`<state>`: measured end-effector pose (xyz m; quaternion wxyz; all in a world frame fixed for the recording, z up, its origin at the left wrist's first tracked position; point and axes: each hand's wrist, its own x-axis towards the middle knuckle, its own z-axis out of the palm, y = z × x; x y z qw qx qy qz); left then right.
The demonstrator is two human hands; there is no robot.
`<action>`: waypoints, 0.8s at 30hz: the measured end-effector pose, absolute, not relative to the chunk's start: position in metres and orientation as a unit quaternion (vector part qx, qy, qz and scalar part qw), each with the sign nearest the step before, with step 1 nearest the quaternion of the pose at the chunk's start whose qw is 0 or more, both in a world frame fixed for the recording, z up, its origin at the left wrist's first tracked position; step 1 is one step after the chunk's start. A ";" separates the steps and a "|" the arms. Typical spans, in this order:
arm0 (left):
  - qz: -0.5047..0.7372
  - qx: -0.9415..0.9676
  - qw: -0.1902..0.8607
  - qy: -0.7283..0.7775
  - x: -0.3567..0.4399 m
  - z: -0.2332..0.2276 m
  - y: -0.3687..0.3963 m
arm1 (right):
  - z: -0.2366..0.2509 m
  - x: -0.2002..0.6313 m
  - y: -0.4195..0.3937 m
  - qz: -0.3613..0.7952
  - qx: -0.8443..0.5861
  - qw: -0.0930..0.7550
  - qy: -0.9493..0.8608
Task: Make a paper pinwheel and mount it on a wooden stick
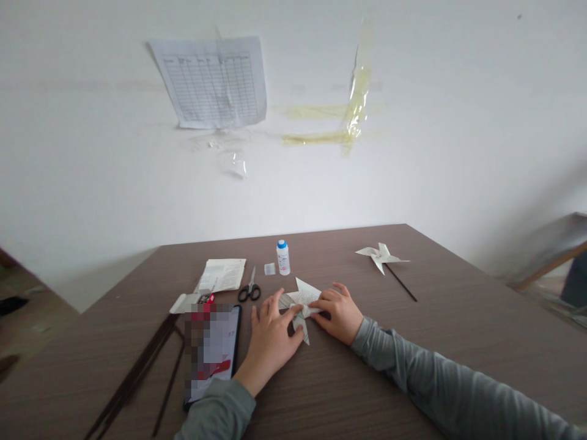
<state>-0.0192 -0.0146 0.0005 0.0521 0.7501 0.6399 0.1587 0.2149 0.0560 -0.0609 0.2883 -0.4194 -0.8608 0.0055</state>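
Note:
A paper pinwheel [305,296] made from a printed page lies on the table between my hands. My left hand [271,337] presses its folded middle with the index finger, the thumb resting by a lower blade and the other fingers spread. From the right, my right hand [340,313] pinches the right-hand part of the same pinwheel, its fingertips close to the centre. Beyond them stands a white bottle with a blue cap [284,259], with a small whitish square [269,269] beside it. Black-handled scissors [249,291] lie left of the pinwheel.
A second pinwheel on a dark stick [381,256] lies at the right rear of the brown table [435,342]. To the left are a stack of printed paper [222,274], a phone [215,354] and several dark sticks [137,373]. Behind is a wall with a taped sheet [215,82].

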 end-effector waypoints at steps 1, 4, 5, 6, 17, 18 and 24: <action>0.159 0.750 0.051 0.640 -0.019 0.000 -0.014 | -0.060 0.215 0.056 0.008 -0.420 0.287 -0.861; 0.162 0.750 0.047 0.640 -0.020 -0.003 -0.014 | -0.060 0.215 0.056 0.008 -0.420 0.284 -0.862; 0.162 0.750 0.045 0.639 -0.020 -0.003 -0.014 | -0.061 0.215 0.056 0.008 -0.419 0.284 -0.863; 0.162 0.751 0.043 0.639 -0.020 -0.004 -0.013 | -0.061 0.215 0.056 0.007 -0.417 0.286 -0.863; 0.144 0.747 0.061 0.646 -0.018 0.003 -0.014 | -0.067 0.217 0.059 0.001 -0.410 0.292 -0.864; 0.143 0.747 0.064 0.647 -0.018 0.004 -0.014 | -0.068 0.217 0.059 0.003 -0.411 0.292 -0.864; 0.141 0.742 0.070 0.651 -0.015 0.010 -0.016 | -0.062 0.215 0.056 0.020 -0.426 0.274 -0.862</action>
